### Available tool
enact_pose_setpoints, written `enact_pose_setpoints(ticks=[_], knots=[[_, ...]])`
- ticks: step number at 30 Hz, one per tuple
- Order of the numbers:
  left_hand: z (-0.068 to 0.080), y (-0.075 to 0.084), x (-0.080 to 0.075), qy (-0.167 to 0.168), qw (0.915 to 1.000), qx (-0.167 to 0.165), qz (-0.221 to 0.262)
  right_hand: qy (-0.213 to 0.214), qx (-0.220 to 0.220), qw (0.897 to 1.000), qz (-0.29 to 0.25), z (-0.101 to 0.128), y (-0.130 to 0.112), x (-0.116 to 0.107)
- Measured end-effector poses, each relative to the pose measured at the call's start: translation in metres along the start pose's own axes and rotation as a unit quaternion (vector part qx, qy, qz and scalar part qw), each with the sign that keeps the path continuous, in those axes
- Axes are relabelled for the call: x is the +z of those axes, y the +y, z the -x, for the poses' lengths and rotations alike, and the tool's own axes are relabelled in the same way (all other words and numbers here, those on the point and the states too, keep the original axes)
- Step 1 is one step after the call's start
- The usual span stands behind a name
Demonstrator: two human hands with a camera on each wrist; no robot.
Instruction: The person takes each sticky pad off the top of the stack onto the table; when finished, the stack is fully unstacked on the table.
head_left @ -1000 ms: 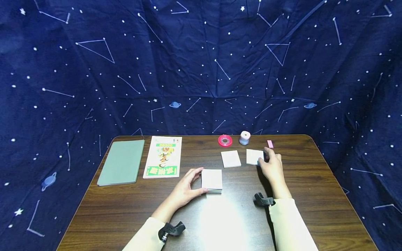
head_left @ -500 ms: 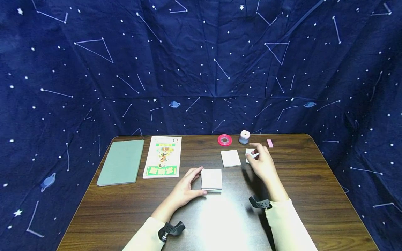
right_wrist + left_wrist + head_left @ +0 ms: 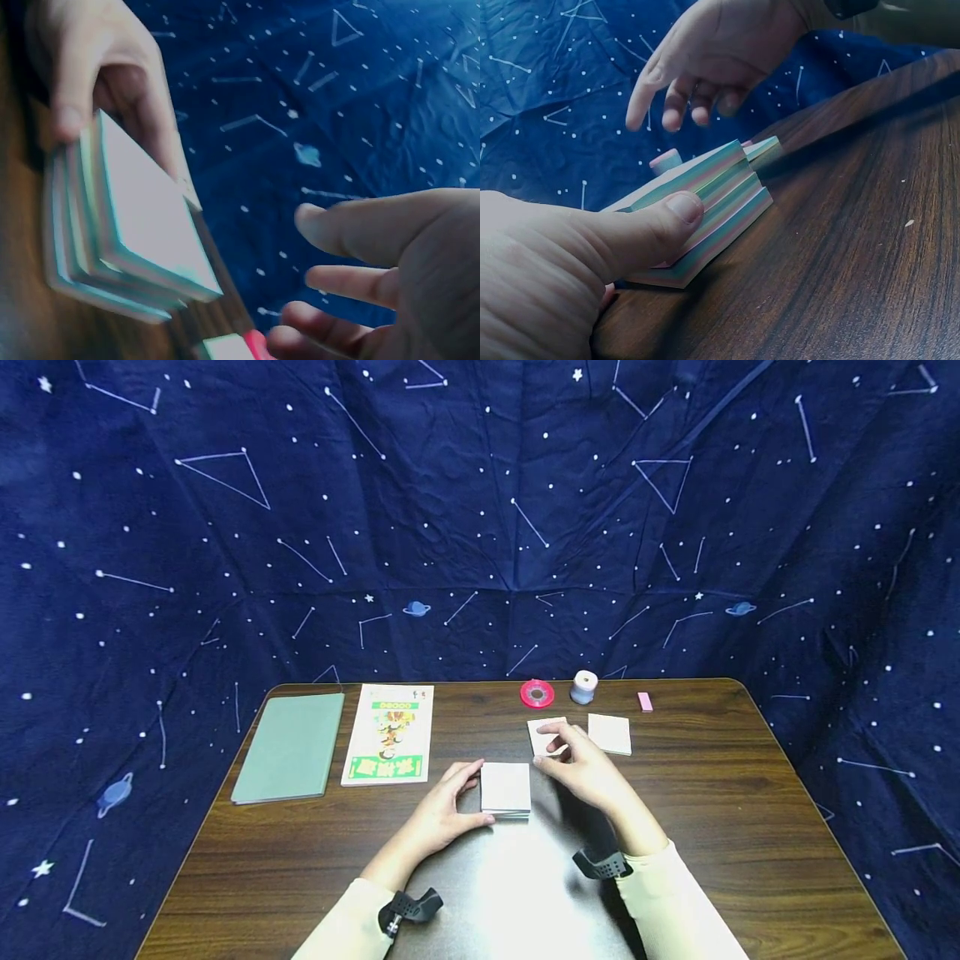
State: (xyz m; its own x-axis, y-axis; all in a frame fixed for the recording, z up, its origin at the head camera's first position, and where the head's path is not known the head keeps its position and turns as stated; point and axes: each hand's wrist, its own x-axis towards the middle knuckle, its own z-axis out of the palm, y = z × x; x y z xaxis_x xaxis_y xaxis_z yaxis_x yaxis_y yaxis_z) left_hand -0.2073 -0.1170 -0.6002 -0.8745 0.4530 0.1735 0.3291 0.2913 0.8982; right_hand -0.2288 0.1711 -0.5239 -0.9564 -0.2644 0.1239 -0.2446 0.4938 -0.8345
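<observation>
Leftward from the far pad of notes, the right hand (image 3: 581,768) has travelled across the table since the earlier frames; it now hangs over the middle pad (image 3: 546,732), partly covering it, with its fingers (image 3: 676,90) loosely spread and holding nothing, as both wrist views show. That looks like a hand on its way somewhere rather than at rest, since nothing is pinched in it and it touches no paper that can be made out. The left hand (image 3: 442,806) has not shifted: it grips the nearest stack of sticky notes (image 3: 506,789) by its left edge, thumb (image 3: 671,221) pressed against the side of the layered, pastel-edged sheets, probably to keep the slightly stepped stack from sliding on the smooth wood. This stack sits at the centre of the brown table (image 3: 750,827), just in front of the person. Beyond it lie the middle pad and, now uncovered, the far right pad (image 3: 610,733), side by side and apart. Farther back stand a red tape roll (image 3: 537,694), a small white spool (image 3: 584,687) and a pink eraser (image 3: 645,702). Off to the left rest a picture booklet (image 3: 390,735) and a grey-green folder (image 3: 290,747), well apart from the hands
</observation>
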Motion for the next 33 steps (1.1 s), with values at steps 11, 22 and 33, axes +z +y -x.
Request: enact_pose_setpoints(ticks=[11, 22, 33], knots=[[-0.001, 0.004, -0.001, -0.004, 0.9994, -0.031, -0.017, -0.106, -0.026, 0.991, 0.073, 0.003, 0.003, 0.021], [0.0, 0.003, 0.0, -0.003, 0.9996, -0.023, -0.016, -0.128, 0.005, 0.987, 0.098, 0.004, 0.003, 0.025], [0.0, 0.002, -0.001, -0.003, 0.9996, -0.024, -0.018, -0.14, 0.004, 0.983, 0.122, 0.003, 0.005, 0.029]])
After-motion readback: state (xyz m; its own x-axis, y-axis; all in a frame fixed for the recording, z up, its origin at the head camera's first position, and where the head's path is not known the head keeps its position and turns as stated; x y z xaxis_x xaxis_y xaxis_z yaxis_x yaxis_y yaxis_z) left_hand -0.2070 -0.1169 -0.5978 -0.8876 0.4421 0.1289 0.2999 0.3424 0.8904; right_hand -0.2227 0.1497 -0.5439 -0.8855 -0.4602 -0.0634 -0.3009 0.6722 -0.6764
